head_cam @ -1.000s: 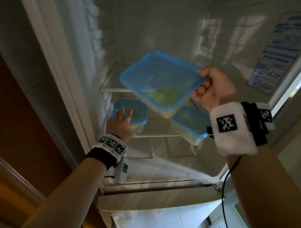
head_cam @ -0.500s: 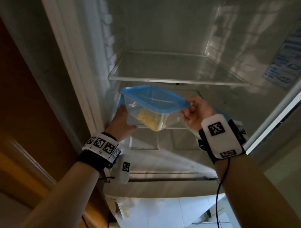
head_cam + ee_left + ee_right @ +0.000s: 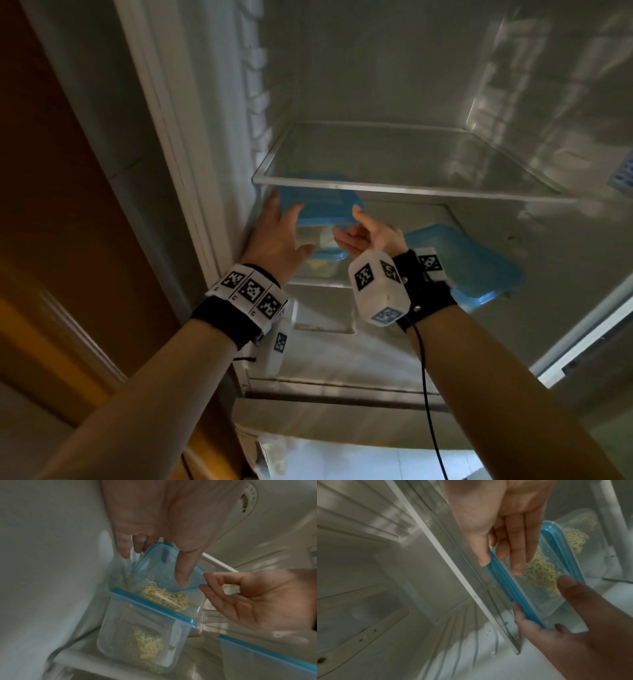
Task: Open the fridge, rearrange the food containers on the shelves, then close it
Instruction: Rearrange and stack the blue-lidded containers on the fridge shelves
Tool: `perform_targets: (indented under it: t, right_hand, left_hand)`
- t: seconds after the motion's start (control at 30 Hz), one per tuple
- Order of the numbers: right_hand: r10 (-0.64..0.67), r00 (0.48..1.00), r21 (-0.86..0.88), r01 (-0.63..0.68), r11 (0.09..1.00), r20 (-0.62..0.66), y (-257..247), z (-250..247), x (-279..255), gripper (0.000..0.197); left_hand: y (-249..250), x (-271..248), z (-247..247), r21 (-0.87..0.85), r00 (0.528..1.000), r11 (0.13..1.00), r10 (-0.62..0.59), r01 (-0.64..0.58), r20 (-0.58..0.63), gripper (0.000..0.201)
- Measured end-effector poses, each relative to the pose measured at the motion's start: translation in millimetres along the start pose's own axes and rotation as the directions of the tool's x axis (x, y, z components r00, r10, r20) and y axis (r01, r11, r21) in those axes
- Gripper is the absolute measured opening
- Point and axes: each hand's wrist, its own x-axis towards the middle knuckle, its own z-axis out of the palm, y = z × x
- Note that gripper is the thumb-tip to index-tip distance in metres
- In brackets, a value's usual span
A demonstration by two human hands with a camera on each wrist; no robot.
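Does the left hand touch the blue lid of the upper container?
Touching. The left wrist view shows the left hand's thumb lying on the upper container's blue lid.

The upper glass shelf (image 3: 404, 186) lies bare from its near rail to the far wall, with open height above it. Beneath it the left side is crowded: a blue-lidded container (image 3: 320, 202) sits stacked on a second container (image 3: 145, 639), its lid close under the shelf rail, tight to the fridge's left wall (image 3: 239, 192). A third container (image 3: 466, 263) fills the right, leaving a free gap in the middle between them.
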Motion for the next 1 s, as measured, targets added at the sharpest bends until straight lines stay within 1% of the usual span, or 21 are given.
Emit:
perform_targets:
  t: [0.07,0.13,0.2,0.23,0.3,0.33,0.43,0.5,0.6,0.67,0.73,0.8,0.83,0.87,0.93,0.97,1.0]
  right_hand:
    - [0.046,0.999,-0.138,-0.043,0.989,0.022,2,1,1,0.029]
    - [0.053,0.998,-0.27,-0.044,0.962,0.027,4,1,1,0.03]
    - [-0.002,0.999,-0.368,-0.016,0.93,-0.05,4,1,3,0.033]
    - [-0.024,0.995,-0.385,-0.015,0.923,-0.097,4,1,5,0.035]
    - [-0.005,0.991,-0.363,-0.044,0.931,-0.133,4,0,9,0.044]
    - [0.029,0.993,-0.353,-0.068,0.933,-0.113,5,0,9,0.047]
    - [0.141,0.989,-0.302,-0.124,0.945,0.035,10,3,6,0.053]
    - [0.151,0.986,-0.277,-0.126,0.953,0.073,13,5,6,0.056]
    - [0.157,0.985,-0.265,-0.132,0.955,0.075,11,7,6,0.055]
    - [0.152,0.987,-0.297,-0.129,0.946,0.058,9,4,6,0.053]
    - [0.081,0.997,-0.351,-0.07,0.934,0.017,5,-1,3,0.05]
    - [-0.083,0.996,-0.435,0.082,0.897,0.017,-4,-9,-2,0.044]
    - [-0.17,0.985,-0.487,0.163,0.858,0.03,-10,-15,-7,0.04]
    - [-0.25,0.967,-0.546,0.234,0.805,0.046,-16,-22,-11,0.034]
    - [-0.37,0.927,-0.682,0.312,0.661,0.066,-31,-42,-19,0.022]
    - [-0.414,0.909,-0.758,0.303,0.578,0.048,-39,-55,-21,0.019]
    - [-0.449,0.893,-0.831,0.25,0.497,0.0,-46,-69,-22,0.021]
  left_hand:
    - [1,6,0,0.088,1.0,0.996,-0.011,0.009,0.026,0.066]
    - [0,10,0,0.123,0.999,0.992,-0.007,0.003,0.031,0.057]
    - [-1,12,0,0.136,1.0,0.99,0.025,-0.024,-0.006,0.048]
    - [-1,12,-1,0.135,0.999,0.99,0.039,-0.037,-0.011,0.045]
    - [0,12,-4,0.123,0.999,0.992,0.041,-0.04,-0.006,0.041]
    - [1,11,-6,0.136,0.999,0.99,0.039,-0.038,-0.002,0.04]
    - [7,9,-5,0.277,1.0,0.961,0.012,-0.016,0.016,0.043]
    - [13,8,-3,0.353,1.0,0.935,0.021,-0.027,0.022,0.048]
    - [19,9,0,0.294,0.994,0.952,0.066,-0.088,0.085,0.052]
    - [19,9,3,0.262,0.993,0.96,0.079,-0.099,0.088,0.051]
    - [17,9,5,0.257,0.995,0.962,0.083,-0.095,0.059,0.051]
    - [16,8,6,0.268,0.995,0.959,0.086,-0.095,0.047,0.052]
    - [16,8,6,0.274,0.995,0.957,0.084,-0.093,0.046,0.052]
    - [16,9,7,0.281,0.996,0.955,0.083,-0.091,0.042,0.051]
    - [17,9,8,0.295,0.996,0.951,0.087,-0.091,0.027,0.05]
    - [17,9,9,0.293,0.996,0.952,0.088,-0.089,0.017,0.05]
    - [17,9,10,0.284,0.996,0.955,0.087,-0.085,0.007,0.05]
